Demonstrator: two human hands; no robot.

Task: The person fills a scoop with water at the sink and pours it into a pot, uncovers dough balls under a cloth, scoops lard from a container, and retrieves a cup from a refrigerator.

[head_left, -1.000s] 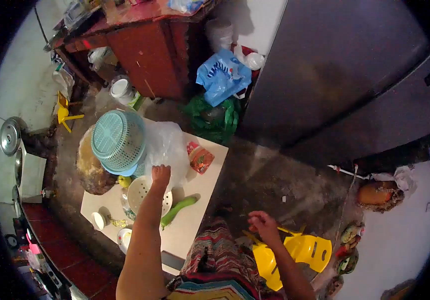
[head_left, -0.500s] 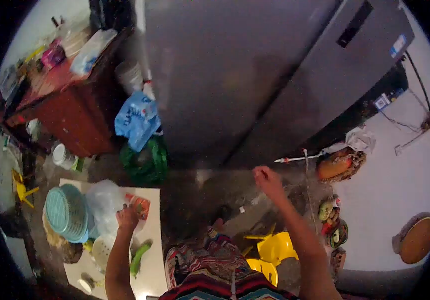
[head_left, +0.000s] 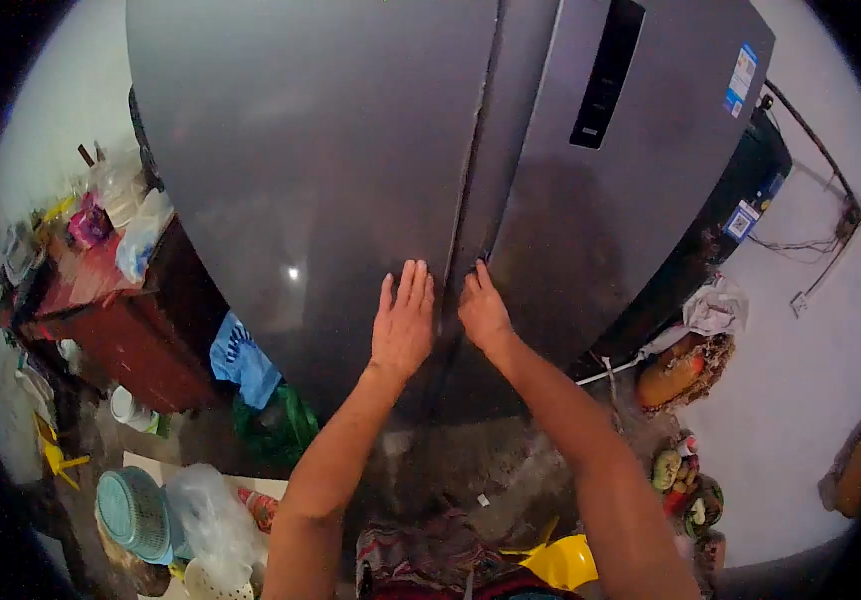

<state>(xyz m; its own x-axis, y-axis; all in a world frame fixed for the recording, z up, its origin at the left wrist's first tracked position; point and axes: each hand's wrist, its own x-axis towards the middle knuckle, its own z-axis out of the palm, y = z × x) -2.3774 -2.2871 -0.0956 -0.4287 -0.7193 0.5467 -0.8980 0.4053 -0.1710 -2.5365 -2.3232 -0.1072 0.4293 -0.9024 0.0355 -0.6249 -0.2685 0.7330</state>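
Note:
A large grey double-door refrigerator fills the middle of the head view. My left hand lies on the lower part of its left door, near the inner edge, with the fingers straight and pointing up. Beside it, my right hand has its fingers curled at the inner edge of the right door. The fingertips there are partly hidden in the recess between the doors. A dark panel shows high on the right door. Whether either door stands slightly ajar, I cannot tell.
At lower left a table holds a teal basket, a clear plastic bag and a red packet. A reddish cabinet stands at left. Vegetables lie by the right wall, and a yellow chair is below.
My left hand has moved from the packet on the table to the left refrigerator door. My right hand has risen to the right door's edge, and the view has come closer to the refrigerator.

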